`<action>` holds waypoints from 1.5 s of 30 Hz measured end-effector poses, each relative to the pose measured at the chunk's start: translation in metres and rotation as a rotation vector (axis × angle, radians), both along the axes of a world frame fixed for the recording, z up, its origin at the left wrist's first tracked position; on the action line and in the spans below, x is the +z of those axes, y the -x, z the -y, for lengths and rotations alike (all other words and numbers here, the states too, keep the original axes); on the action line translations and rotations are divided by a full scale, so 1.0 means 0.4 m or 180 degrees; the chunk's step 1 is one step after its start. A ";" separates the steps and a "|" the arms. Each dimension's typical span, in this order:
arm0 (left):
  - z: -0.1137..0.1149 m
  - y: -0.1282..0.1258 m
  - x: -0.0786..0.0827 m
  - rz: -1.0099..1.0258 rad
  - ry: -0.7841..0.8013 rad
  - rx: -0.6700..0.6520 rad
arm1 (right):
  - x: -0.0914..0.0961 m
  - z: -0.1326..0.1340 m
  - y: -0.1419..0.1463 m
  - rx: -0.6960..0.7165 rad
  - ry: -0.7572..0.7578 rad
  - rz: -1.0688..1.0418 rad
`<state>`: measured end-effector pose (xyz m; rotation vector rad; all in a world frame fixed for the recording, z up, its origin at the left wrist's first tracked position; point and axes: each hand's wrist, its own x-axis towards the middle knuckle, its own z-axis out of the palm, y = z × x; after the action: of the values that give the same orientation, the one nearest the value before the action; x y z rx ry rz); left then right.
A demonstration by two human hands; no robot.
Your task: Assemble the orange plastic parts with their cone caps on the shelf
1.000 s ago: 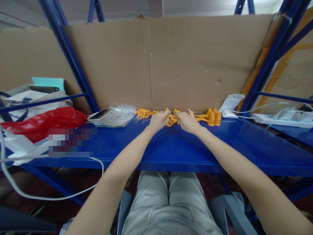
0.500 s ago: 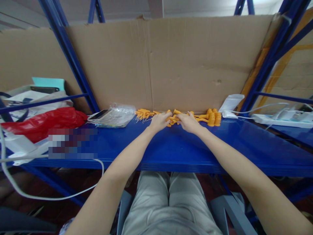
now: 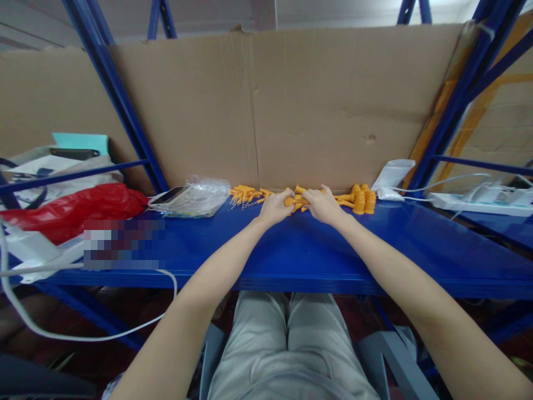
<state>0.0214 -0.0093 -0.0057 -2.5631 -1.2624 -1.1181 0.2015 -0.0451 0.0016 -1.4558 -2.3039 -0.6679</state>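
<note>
Both bare hands meet near the centre of the frame, at the far edge of the blue tabletop [image 3: 308, 255]. The left hand [image 3: 275, 208] lies just left of centre, its fingers bent over the small orange pieces [image 3: 298, 201] clustered there. The right hand [image 3: 322, 204] comes in just right of centre, its fingertips at the same cluster and the rest of it covering part of the row. Each grip is partly curled and touches the pieces; I cannot tell whether either one is closed firmly around a single piece, because the fingers hide the contact.

Left of the hands, more orange pieces with thin metal spirals [image 3: 245, 193] lie in a bunch, beside a clear plastic bag [image 3: 208, 199]. To the right of the hands, hammer-shaped orange pieces [image 3: 363, 199] lie close together, with a white pouch [image 3: 393, 175] just beyond them. A tall cardboard sheet [image 3: 333, 100] stands behind the row, filling the upper middle of the frame.

At the left of the frame is a crumpled red plastic bag [image 3: 83, 205], and a white cable [image 3: 100, 337] loops at the lower left. A white power strip [image 3: 478, 203] lies at the right edge.
</note>
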 end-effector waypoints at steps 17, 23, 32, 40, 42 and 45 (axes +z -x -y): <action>0.024 -0.001 0.002 -0.0735 -0.0424 0.0002 | 0.007 -0.002 -0.001 0.0112 0.0858 -0.0493; 0.024 0.000 0.001 -0.0681 -0.0497 -0.0047 | 0.023 0.021 0.014 -0.0275 0.0794 -0.0336; 0.024 -0.001 -0.001 -0.0686 -0.0419 -0.0045 | 0.028 0.029 0.020 -0.0334 0.0835 -0.0235; 0.039 -0.006 -0.001 -0.1065 -0.0559 0.0048 | 0.024 0.027 0.016 -0.0246 0.0949 -0.0172; 0.043 -0.008 -0.001 -0.1144 -0.0633 0.0011 | 0.021 0.026 0.015 -0.0218 0.0952 -0.0188; 0.046 -0.010 -0.003 -0.1241 -0.0739 -0.0056 | 0.015 0.026 0.014 -0.0190 0.0888 -0.0245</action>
<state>0.0254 -0.0277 -0.0069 -2.4580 -0.9583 -0.6710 0.1960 -0.0554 0.0077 -1.6447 -2.3744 -0.3073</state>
